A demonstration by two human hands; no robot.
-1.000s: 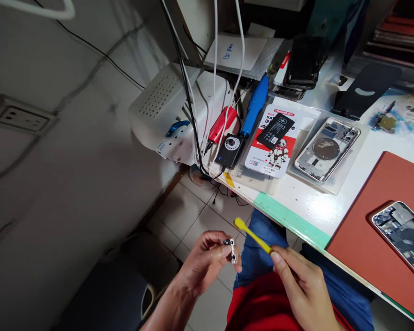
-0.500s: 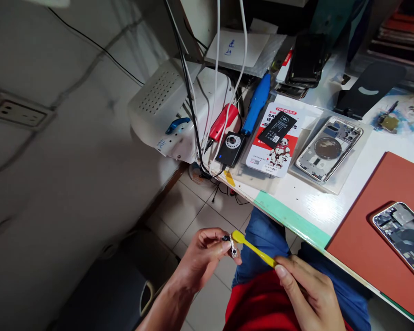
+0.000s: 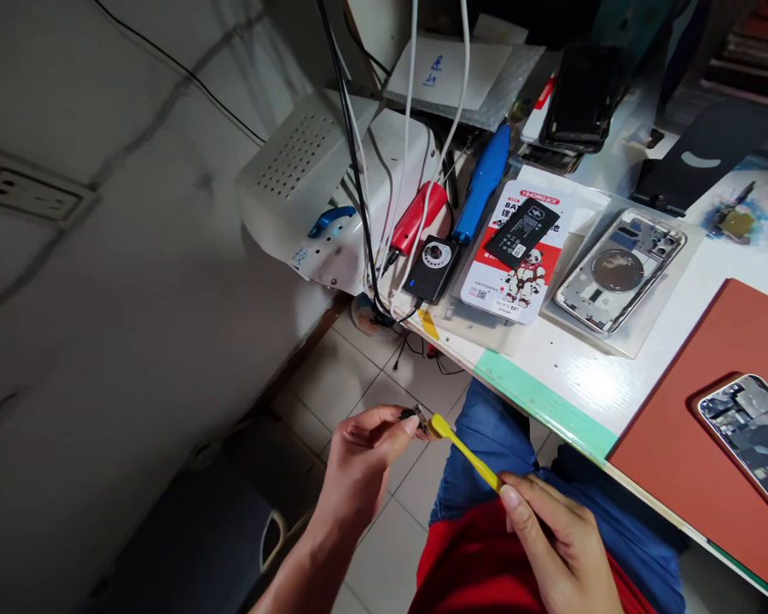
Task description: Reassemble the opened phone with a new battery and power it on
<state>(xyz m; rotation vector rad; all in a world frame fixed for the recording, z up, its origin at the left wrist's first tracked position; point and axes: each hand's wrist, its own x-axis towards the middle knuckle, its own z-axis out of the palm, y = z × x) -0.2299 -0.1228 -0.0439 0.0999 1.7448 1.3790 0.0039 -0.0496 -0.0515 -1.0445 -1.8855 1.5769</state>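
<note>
We see that the yellow brush [image 3: 472, 458] has just come to the small part [image 3: 416, 416], and its head is now at the part's end, apparently touching it. The part is also turned, so its pale face shows less to us. In our judgement, this is light brushing, and the part needs a steady hold. The left hand [image 3: 355, 460] has its grip closed on the part, between thumb and fingers, over the floor and near the table [image 3: 589, 375]. The right hand [image 3: 556, 537] has its grip closed around the brush handle.

About writing, we read "YIHONG" on the red and white card [image 3: 486, 286], with Chinese characters beside it. Below stands "BAT", but the black battery [image 3: 525, 232] lies across the rest. The battery has its own fine print and a small square code, too small for us to read. The card also carries a QR code and a panda figure. The white machine [image 3: 294, 170] bears the blue character "技", and the paper [image 3: 467, 72] has blue handwriting, which we cannot read surely.
</note>
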